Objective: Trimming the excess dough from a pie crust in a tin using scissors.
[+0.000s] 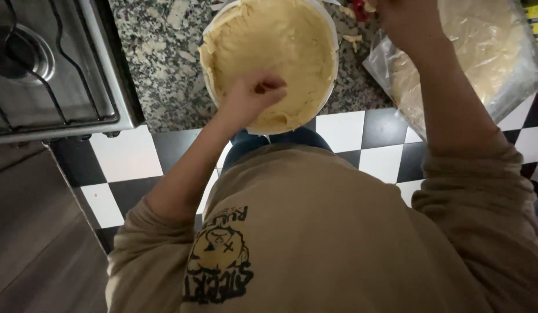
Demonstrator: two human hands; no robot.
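A round white bowl (333,69) full of pale yellow dough (275,46) stands on the speckled granite counter (159,64), close to its front edge. My left hand (254,95) is closed in a fist over the near side of the dough, pressing on it. My right hand (405,20) is raised at the top of the view beside the bowl's right rim; its fingers are cut off by the frame edge. A clear plastic bag (512,75) holding more pale dough lies to the right on the counter.
A steel gas hob (48,69) with black grates sits at the left. Small dough scraps (353,37) and a red object lie behind the bowl. Below the counter is a black and white chequered floor (362,136). A grey cabinet front (31,232) is lower left.
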